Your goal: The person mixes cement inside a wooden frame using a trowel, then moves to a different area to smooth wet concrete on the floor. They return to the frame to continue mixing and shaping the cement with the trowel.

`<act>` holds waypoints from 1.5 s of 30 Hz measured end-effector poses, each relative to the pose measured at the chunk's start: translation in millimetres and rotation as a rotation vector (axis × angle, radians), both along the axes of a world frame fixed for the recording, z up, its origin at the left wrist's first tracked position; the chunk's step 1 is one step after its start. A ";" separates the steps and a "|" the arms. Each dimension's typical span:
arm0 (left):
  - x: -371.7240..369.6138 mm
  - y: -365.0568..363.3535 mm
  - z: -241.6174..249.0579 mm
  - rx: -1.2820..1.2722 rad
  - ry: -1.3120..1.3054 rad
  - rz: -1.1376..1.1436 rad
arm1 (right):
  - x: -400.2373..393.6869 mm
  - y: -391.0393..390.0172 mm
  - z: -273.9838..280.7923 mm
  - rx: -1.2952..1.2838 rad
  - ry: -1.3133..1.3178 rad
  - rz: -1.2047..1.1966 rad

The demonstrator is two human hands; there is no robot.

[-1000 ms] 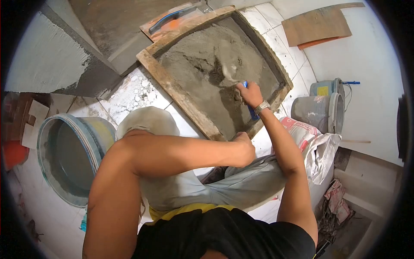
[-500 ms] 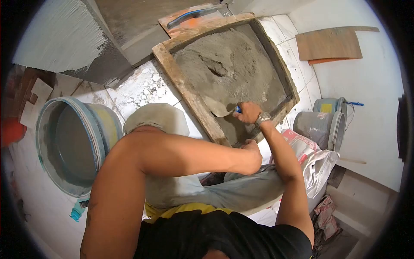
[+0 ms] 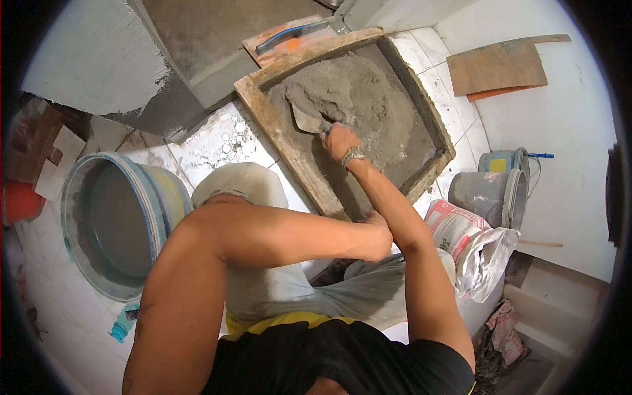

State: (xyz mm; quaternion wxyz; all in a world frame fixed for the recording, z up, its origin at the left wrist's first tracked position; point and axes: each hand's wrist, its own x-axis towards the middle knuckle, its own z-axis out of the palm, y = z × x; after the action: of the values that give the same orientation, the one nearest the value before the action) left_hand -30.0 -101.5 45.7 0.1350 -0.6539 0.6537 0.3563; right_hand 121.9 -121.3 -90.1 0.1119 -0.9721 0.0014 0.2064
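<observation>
My right hand [image 3: 340, 141] is closed round the handle of a trowel; its flat blade [image 3: 305, 119] rests against the grey mortar mix [image 3: 378, 99]. The mix lies heaped in a shallow wooden mixing box [image 3: 289, 155], with a hollow near the blade. A watch [image 3: 353, 156] is on my right wrist. My left hand [image 3: 376, 236] hangs loosely curled over the near corner of the box, beside my right forearm, with its arm across my raised knee. Most of its fingers are turned away from view, and no object shows in it.
A large bucket of greyish water [image 3: 112, 217] stands at the left, near a turquoise bottle [image 3: 122, 324]. Behind the box lies a float with a blue-edged handle [image 3: 289, 38]. To the right are a grey bucket [image 3: 479, 194] and a cement bag [image 3: 454, 224]. A wooden board [image 3: 497, 69] leans on the wall.
My right hand has moved the trowel from the near end of the box, away from me and leftward, to the hollow in the mix. My left hand has barely shifted.
</observation>
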 end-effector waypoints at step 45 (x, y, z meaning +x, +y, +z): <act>-10.2 0.2 2.1 -0.090 0.077 -0.085 | 12.2 -32.6 9.0 0.731 0.598 -0.522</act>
State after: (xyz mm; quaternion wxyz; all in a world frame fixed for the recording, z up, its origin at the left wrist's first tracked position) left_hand -40.2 -101.3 47.8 0.0953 -0.6166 0.7009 0.3456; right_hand 134.1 -153.9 -81.2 0.4852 -0.7359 0.2027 0.4266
